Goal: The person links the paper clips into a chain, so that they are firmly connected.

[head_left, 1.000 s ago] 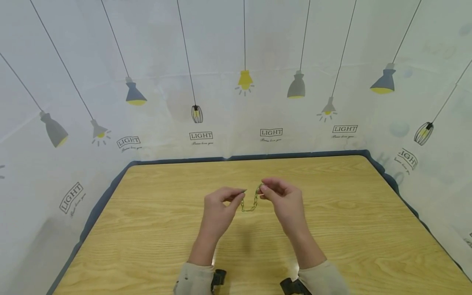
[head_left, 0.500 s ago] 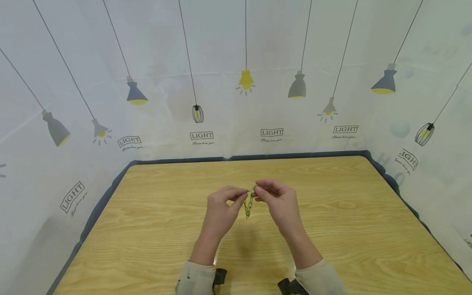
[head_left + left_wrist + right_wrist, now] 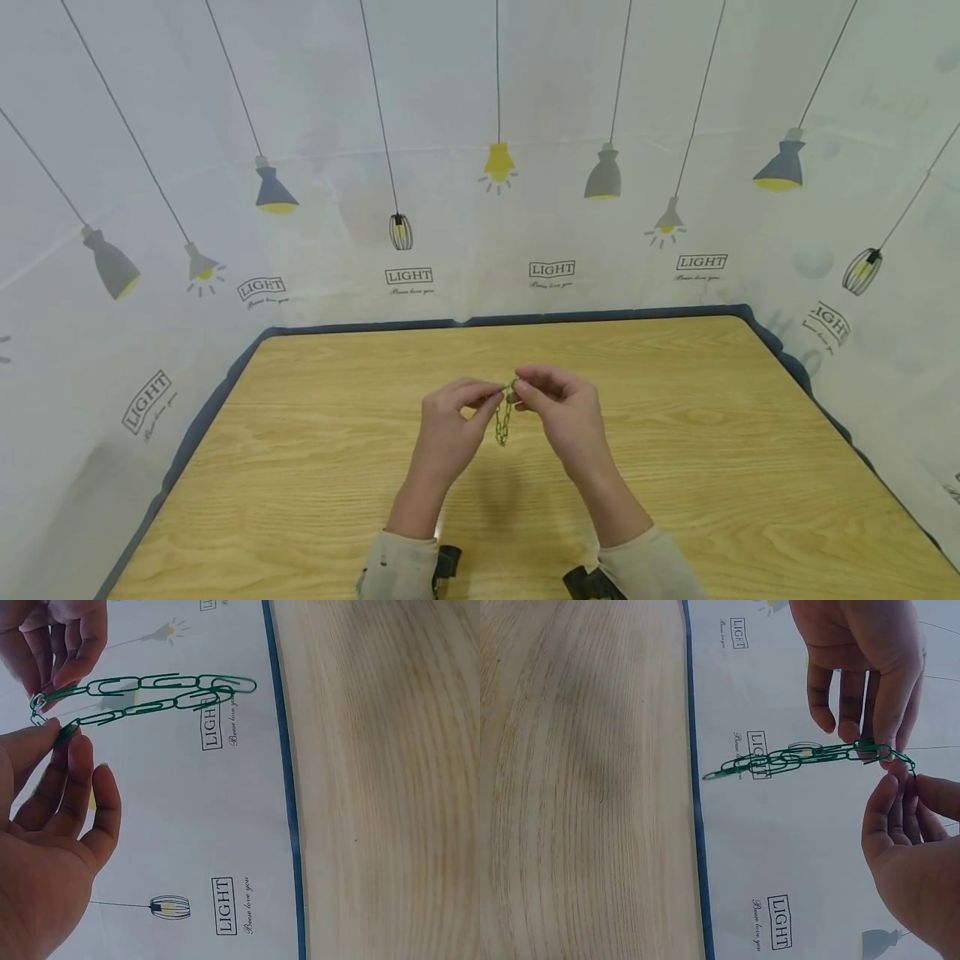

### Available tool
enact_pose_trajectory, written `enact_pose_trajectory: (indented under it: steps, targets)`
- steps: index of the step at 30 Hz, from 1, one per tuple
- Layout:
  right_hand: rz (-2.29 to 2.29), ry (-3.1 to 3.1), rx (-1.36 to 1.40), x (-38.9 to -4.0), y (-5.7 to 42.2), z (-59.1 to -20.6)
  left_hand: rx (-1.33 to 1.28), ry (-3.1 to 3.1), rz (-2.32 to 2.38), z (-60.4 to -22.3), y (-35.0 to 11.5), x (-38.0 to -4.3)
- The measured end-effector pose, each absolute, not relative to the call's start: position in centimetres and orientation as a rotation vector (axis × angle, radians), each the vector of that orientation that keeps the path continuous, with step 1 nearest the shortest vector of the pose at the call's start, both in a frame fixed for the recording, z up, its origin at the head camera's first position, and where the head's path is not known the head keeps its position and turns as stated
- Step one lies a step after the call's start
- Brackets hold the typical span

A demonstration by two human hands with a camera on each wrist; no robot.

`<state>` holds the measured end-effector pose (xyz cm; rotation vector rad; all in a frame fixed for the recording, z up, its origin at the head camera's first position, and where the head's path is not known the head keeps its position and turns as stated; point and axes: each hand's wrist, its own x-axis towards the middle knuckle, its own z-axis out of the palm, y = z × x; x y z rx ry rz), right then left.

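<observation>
A chain of green paper clips [image 3: 157,709] hangs in a narrow loop from the fingertips of both hands, above the table. My left hand [image 3: 450,425] pinches a clip at one end between thumb and forefinger. Close beside it, my right hand [image 3: 573,421] pinches the other end, with its remaining fingers loosely bent. In the left wrist view the fingertips of the two hands come close together at the top of the loop. The right wrist view shows the paper clip chain [image 3: 802,756] hanging nearly as one strand. Fingers partly hide the pinched clips.
A wooden table [image 3: 315,475] lies under both hands, with a dark blue edging [image 3: 360,328] along its far side. Behind it stands a white wall covering [image 3: 322,100] printed with lamps and the word LIGHT. Dark wrist straps sit at both sleeves.
The right hand has moved left toward the left hand, bringing the two chain ends together. The chain, earlier a wide U between the hands, now hangs as a narrow loop.
</observation>
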<state>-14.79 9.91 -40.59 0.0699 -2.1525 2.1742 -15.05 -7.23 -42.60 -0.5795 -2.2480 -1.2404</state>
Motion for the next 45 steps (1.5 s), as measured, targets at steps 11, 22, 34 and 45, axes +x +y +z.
enact_pose_trajectory:
  steps: [11,22,34,45]
  targets:
    - [2.17,-2.164,0.062,-14.77,9.92,-40.68,-0.576,-2.243,-1.24,-42.71,-7.14,-15.04]
    - [2.172,-2.2,0.07,-14.61,9.93,-40.92,-0.568,-2.269,-1.23,-42.85,-7.13,-14.85]
    - [2.176,-2.222,0.116,-14.43,9.95,-40.91,-0.545,-2.294,-1.219,-43.03,-7.09,-14.77]
    - [2.139,-2.295,0.111,-14.44,9.87,-41.24,-0.552,-2.285,-1.216,-43.23,-6.95,-14.72]
